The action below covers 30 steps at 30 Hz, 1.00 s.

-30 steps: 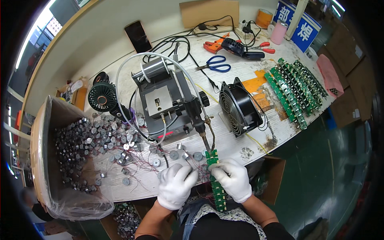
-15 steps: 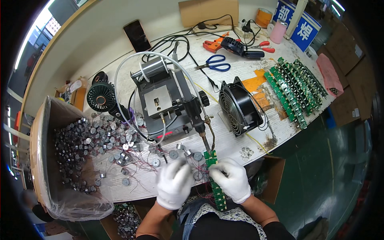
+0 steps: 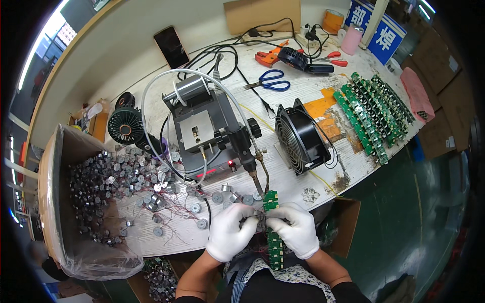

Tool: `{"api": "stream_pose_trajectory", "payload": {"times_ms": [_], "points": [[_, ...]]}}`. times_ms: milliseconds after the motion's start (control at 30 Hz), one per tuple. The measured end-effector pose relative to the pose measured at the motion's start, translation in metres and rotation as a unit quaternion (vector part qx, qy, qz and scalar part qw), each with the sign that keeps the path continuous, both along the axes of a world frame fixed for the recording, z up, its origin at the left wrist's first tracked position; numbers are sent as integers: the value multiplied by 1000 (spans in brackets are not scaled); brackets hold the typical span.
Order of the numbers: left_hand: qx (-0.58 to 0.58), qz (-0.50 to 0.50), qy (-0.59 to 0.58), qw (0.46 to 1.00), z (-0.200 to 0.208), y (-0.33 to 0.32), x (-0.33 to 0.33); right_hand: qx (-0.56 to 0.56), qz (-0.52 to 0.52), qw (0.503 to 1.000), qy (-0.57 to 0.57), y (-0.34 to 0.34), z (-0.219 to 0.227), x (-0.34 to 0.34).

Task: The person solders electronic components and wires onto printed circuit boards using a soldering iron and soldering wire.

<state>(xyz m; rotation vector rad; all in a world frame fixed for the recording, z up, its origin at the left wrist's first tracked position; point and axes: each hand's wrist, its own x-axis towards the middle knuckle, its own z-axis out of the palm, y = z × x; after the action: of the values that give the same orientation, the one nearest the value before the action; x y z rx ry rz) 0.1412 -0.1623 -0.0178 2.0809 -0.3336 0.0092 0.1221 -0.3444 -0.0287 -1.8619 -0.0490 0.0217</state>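
A long green circuit board strip (image 3: pixel 271 201) stretches from under the soldering iron (image 3: pixel 255 180) toward my lap. My left hand (image 3: pixel 231 232), in a white glove, is closed in a pinch just left of the strip. Thin dark wires show near its fingertips, but what it grips is too small to make out. Opposite it, my right hand (image 3: pixel 294 230), also gloved, pinches with fingertips over the strip's middle, hiding that part and whatever lies in them. Small round motors (image 3: pixel 217 197) with thin red wires lie beyond my left hand.
A large lined box (image 3: pixel 60 202) of motors stands at the left. Behind the strip sit the soldering station with a solder reel (image 3: pixel 194 90) and a black fan (image 3: pixel 302 136). Rows of finished-looking boards (image 3: pixel 369 118) lie right; blue-handled scissors (image 3: pixel 273 81) lie farther back.
My left hand has moved right, to the strip, and its fingers have come together beside my right hand's. A red light now shows on the soldering station. The strip has shifted slightly.
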Motion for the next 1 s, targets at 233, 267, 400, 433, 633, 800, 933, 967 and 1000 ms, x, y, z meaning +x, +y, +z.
{"api": "stream_pose_trajectory", "payload": {"times_ms": [233, 267, 400, 433, 633, 800, 933, 967, 1000], "points": [[-21, 12, 158, 987, 5, 2, 3, 24, -18, 1000, -1, 2, -1, -1], [-29, 15, 178, 983, 5, 2, 3, 35, -26, 999, 14, 4, 3, 0], [-38, 24, 191, 980, 4, 2, 3, 37, -23, 999, 19, 4, 7, 1], [-42, 26, 182, 982, 2, 2, 3, 37, -23, 999, 19, 4, 7, 1], [-90, 48, 193, 976, 4, -3, 4, -3, 14, 999, -40, 1, 2, 1], [-128, 73, 208, 967, 0, -5, 6, 34, -17, 999, 11, 2, -2, -6], [-135, 45, 161, 977, -9, -4, 10, 75, -30, 995, 49, 3, 1, -10], [-147, 34, 148, 977, -10, -4, 11, 72, -25, 996, 45, 2, 2, -10], [-147, 34, 148, 977, -10, -4, 11, 68, -21, 997, 40, 2, 3, -9]]}}
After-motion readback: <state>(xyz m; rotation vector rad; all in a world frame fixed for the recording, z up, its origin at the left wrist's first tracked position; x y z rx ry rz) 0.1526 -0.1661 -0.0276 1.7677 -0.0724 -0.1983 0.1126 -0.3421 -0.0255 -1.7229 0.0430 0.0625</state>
